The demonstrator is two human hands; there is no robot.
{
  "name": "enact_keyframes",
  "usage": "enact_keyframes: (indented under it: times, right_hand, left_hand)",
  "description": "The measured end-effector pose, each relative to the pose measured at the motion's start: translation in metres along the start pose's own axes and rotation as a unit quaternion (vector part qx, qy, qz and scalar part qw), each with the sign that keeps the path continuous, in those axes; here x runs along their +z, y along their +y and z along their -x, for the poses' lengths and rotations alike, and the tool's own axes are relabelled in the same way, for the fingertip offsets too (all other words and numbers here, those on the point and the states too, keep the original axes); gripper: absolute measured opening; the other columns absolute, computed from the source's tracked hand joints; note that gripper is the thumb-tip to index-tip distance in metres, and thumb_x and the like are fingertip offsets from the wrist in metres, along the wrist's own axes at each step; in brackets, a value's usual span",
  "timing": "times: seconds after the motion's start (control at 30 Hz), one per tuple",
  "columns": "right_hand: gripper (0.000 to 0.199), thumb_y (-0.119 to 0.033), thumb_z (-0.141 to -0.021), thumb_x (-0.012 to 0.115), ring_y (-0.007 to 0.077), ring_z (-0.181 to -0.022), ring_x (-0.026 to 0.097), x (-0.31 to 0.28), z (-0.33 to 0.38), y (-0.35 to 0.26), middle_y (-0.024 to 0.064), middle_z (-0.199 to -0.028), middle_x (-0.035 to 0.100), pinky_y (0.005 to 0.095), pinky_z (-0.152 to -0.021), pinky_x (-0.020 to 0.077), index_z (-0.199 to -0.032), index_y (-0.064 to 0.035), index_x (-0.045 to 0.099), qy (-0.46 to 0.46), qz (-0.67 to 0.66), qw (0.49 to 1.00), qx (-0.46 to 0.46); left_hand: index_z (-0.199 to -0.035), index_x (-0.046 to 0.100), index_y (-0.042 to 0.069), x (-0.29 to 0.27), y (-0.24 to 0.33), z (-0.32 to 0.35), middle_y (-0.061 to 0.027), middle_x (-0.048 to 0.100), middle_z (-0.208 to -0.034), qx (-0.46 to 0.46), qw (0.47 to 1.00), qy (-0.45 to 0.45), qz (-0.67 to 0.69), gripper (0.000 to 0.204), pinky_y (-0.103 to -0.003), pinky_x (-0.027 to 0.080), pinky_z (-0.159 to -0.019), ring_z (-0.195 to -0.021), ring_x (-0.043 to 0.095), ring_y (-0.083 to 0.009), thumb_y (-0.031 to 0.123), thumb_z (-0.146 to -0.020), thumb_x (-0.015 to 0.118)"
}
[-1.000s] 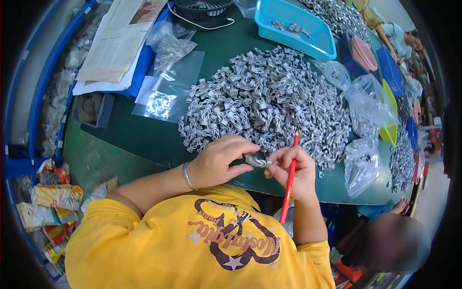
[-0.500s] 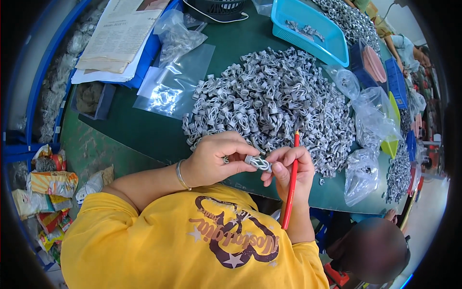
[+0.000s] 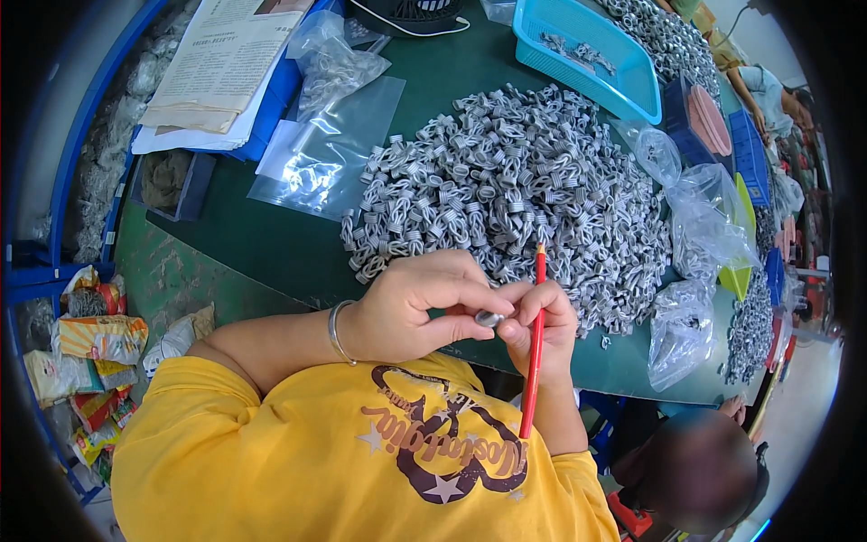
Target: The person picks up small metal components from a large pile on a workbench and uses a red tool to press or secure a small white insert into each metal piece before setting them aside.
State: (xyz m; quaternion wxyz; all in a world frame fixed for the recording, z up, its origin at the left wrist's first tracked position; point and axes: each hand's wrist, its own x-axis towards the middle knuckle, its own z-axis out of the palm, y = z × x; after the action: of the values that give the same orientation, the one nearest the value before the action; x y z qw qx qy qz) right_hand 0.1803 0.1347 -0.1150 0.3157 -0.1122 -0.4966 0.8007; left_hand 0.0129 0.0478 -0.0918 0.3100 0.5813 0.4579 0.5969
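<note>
In front of my chest, a small grey looped metal piece [image 3: 489, 319] sits between the fingertips of both hands. My left hand [image 3: 420, 303] pinches it from the left with thumb and forefinger. My right hand [image 3: 546, 330] is closed beside it, its thumb and fingertips against the piece's right end. A red pencil [image 3: 533, 370] is tucked through the right hand's fingers, its tip pointing away from me. Just beyond both hands lies a large heap of similar grey looped pieces [image 3: 506, 181] on the green table [image 3: 262, 230].
A blue basket [image 3: 591, 95] with a few pieces stands beyond the heap. Clear plastic bags [image 3: 682, 330] lie to its right, and a flat clear bag [image 3: 348, 154] to its left. Newspapers [image 3: 221, 68] rest on a blue bin. Another person's head [image 3: 695, 470] is at lower right.
The metal piece has been turned, so its loops no longer show and a rounded end faces up. My hands have come closer together, with the right hand and pencil shifting slightly left.
</note>
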Motion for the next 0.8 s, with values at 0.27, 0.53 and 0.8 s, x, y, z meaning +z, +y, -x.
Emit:
enact_keyframes:
  times: [0.27, 0.53, 0.8]
  right_hand:
    - [0.022, 0.008, -0.073, 0.068, 0.021, -0.077, 0.064, -0.008, -0.002, 0.0, 0.0209, -0.09, 0.063, 0.0301, -0.067, 0.054, -0.073, -0.0022, 0.049, -0.012, 0.136, 0.986, -0.097]
    - [0.026, 0.007, -0.068, 0.073, 0.0238, -0.08, 0.065, -0.01, -0.009, -0.007, 0.022, -0.09, 0.064, 0.0305, -0.069, 0.0534, -0.074, -0.0022, 0.049, -0.013, 0.193, 0.975, -0.112]
    - [0.029, 0.005, -0.067, 0.074, 0.0225, -0.079, 0.063, -0.017, -0.008, -0.01, 0.0196, -0.089, 0.064, 0.0301, -0.066, 0.0509, -0.076, -0.0042, 0.049, -0.021, 0.254, 0.946, -0.199]
  left_hand:
    - [-0.093, 0.066, 0.002, 0.0, 0.006, -0.002, -0.0058, 0.06, -0.079, -0.061, 0.996, 0.004, 0.07, 0.03, -0.024, 0.044, -0.056, -0.065, 0.056, -0.0126, 0.006, -0.066, 0.078]
    - [-0.088, 0.065, 0.001, -0.002, 0.006, -0.007, -0.007, 0.06, -0.077, 0.011, 0.999, 0.01, -0.028, 0.025, -0.023, 0.043, -0.055, -0.062, 0.056, -0.0139, 0.003, -0.066, 0.077]
    - [-0.09, 0.063, -0.001, 0.001, -0.001, 0.0, -0.0082, 0.062, -0.081, -0.07, 0.996, 0.02, 0.054, 0.023, -0.023, 0.049, -0.059, -0.069, 0.061, -0.014, 0.0, -0.07, 0.073]
